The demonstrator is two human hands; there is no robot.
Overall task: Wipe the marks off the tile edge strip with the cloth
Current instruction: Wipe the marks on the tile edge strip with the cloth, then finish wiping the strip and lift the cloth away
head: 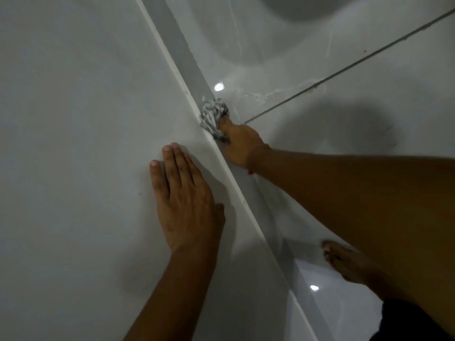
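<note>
A white tile edge strip (172,67) runs diagonally from the top centre down to the lower right, along the corner of a pale tiled surface. My right hand (240,143) is shut on a bunched grey-and-white cloth (212,113) and presses it against the strip near the middle of the view. My left hand (184,200) lies flat on the tile face just left of the strip, fingers together and pointing up, holding nothing.
Glossy grey floor tiles (344,40) with a dark grout line (344,67) fill the upper right. My bare foot (344,262) stands on the floor at the lower right, close to the strip. Dark clothing (413,323) shows in the bottom right corner.
</note>
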